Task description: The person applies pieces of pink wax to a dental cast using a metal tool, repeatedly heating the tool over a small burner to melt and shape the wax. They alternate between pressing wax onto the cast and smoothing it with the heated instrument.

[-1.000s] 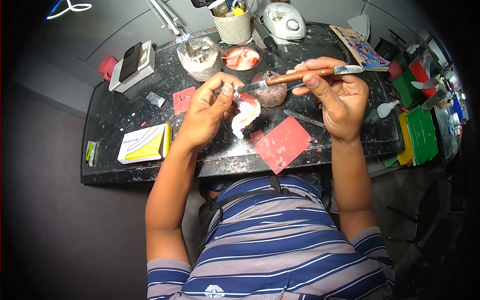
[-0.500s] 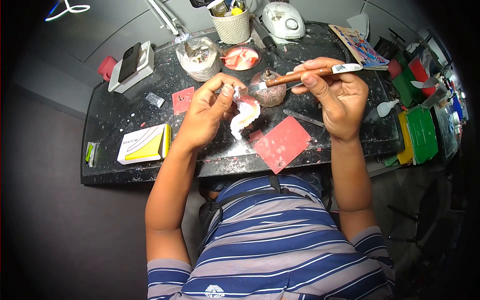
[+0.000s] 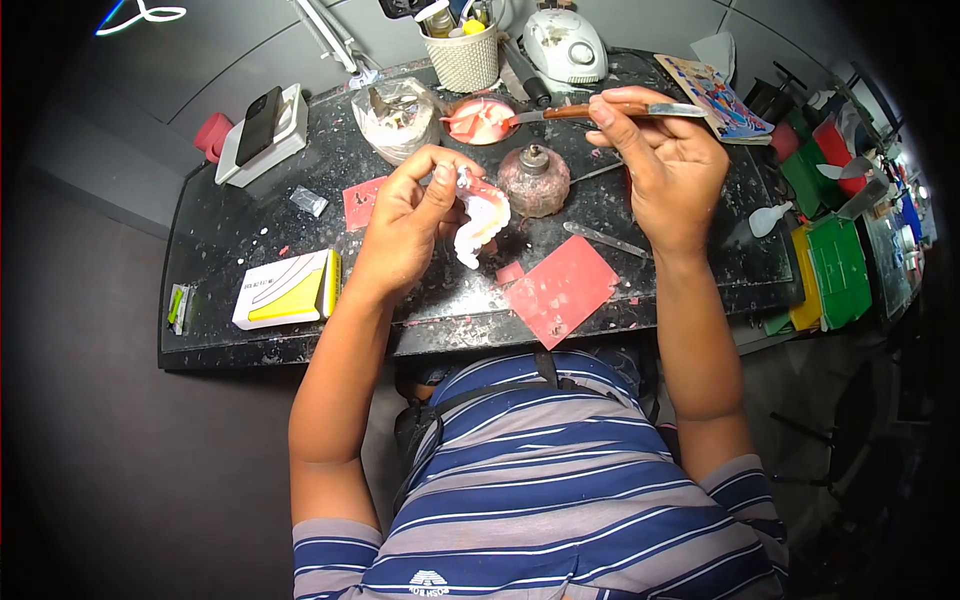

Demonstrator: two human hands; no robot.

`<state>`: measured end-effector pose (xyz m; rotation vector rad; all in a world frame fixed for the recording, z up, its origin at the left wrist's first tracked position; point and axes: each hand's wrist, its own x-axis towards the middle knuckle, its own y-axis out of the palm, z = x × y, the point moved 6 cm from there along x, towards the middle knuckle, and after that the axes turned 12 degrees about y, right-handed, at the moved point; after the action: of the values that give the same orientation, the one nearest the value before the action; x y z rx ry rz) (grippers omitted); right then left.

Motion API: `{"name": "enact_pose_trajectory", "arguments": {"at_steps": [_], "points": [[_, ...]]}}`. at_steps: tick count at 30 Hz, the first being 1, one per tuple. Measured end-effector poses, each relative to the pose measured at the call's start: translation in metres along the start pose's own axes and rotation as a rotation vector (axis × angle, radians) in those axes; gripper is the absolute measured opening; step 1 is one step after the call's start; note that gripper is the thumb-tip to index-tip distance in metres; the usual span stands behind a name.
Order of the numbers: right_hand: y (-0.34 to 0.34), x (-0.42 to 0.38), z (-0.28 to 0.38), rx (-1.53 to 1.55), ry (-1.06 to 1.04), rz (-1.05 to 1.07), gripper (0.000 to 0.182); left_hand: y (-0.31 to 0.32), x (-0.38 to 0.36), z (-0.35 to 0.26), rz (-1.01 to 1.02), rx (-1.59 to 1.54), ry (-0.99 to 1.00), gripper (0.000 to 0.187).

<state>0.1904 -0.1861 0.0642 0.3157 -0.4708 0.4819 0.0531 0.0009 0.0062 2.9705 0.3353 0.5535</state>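
My left hand pinches a white dental model with pink wax along its upper edge. Held between the fingers of my right hand is a wax knife with a brown wooden handle and metal ends. Its blade reaches left to the edge of a round dish of pink wax. Below the blade stands a small spirit burner, smeared with wax. Flat on the table in front of the hands lies a pink wax sheet, with a metal instrument just beyond it.
On the black table sit a yellow-and-white box, a plastic bag with white contents, and a phone on a white box. Behind are a tool basket and a white control unit. Green bins stand at the right.
My right hand has moved the wax knife up and away from the dental model to the pink wax dish. My left hand has shifted slightly left with the model.
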Motion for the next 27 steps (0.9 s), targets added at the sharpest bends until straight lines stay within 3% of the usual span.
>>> {"name": "enact_pose_trajectory", "arguments": {"at_steps": [7, 17, 22, 27], "points": [[-0.029, 0.002, -0.001, 0.080, 0.062, -0.109, 0.014, -0.003, -0.001, 0.003, -0.060, 0.004, -0.013, 0.030], [-0.029, -0.001, -0.002, 0.025, 0.107, -0.087, 0.013, -0.003, 0.000, 0.006, -0.066, 0.000, -0.026, 0.032], [-0.007, -0.011, 0.007, 0.115, 0.057, 0.144, 0.015, 0.001, -0.001, 0.005, -0.036, 0.078, -0.026, 0.031], [0.008, -0.018, 0.008, 0.141, 0.063, 0.233, 0.016, -0.002, -0.001, 0.006, -0.029, 0.139, 0.010, 0.029]]}}
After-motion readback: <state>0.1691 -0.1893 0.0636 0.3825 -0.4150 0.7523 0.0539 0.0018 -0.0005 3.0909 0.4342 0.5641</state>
